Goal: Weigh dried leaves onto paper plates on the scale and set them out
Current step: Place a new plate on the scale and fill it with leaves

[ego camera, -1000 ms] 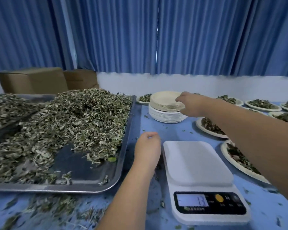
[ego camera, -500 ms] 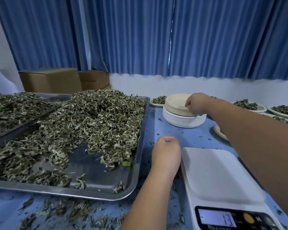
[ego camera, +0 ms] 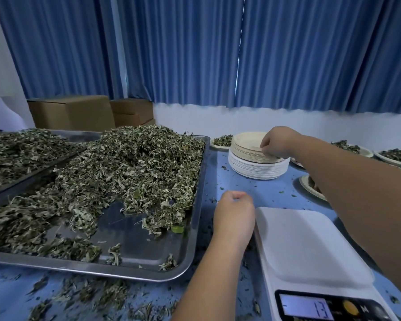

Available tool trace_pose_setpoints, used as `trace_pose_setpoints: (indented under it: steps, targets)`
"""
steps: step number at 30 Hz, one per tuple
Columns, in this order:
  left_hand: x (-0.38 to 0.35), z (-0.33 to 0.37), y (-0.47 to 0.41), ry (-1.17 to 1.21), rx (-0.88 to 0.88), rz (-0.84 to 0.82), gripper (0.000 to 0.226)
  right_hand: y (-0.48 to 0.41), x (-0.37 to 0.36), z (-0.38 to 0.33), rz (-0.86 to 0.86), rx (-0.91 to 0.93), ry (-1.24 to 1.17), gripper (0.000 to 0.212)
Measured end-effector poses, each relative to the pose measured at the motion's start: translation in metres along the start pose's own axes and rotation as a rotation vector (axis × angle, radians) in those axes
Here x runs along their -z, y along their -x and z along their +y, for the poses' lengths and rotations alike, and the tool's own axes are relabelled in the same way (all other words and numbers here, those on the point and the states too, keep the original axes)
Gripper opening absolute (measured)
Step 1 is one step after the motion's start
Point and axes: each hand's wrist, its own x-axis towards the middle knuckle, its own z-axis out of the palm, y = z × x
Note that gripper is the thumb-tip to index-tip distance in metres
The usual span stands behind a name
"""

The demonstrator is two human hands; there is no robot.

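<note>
Reaching toward the upper right of centre with the right hand (ego camera: 278, 142), curling thumb and fingertips onto the near rim of the top plate (ego camera: 245, 141) of the stack of paper plates (ego camera: 252, 167). Apparently pinching that one plate, though hiding the contact itself under the knuckles.

Resting the left hand (ego camera: 234, 215) low in the middle of the frame, between the rim of the tray (ego camera: 196, 230) and the scale (ego camera: 310, 246), fingers loosely curled and gripping nothing visible.

Finding the scale's platform bare at lower right, straight down the frame from the stack and nearer the viewer. Judging the coming move as a short pull of the plate down onto that platform, using the right hand, as the one on the plate.

Noting the dried leaves (ego camera: 130, 167) heaped in the tray at left, much closer to the left hand, so likely scooping with that one.
</note>
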Motion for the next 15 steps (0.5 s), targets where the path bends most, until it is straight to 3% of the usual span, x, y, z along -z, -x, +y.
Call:
trace_pose_setpoints:
  steps: [8,15]
  targets:
    - [0.000,-0.003,-0.003,-0.010,-0.004,0.005,0.010,0.020,0.010,0.002,0.153,0.098,-0.083,0.020]
    - [0.001,-0.001,-0.002,-0.015,-0.014,0.072,0.011,0.110,0.010,0.003,0.253,0.223,-0.306,0.015]
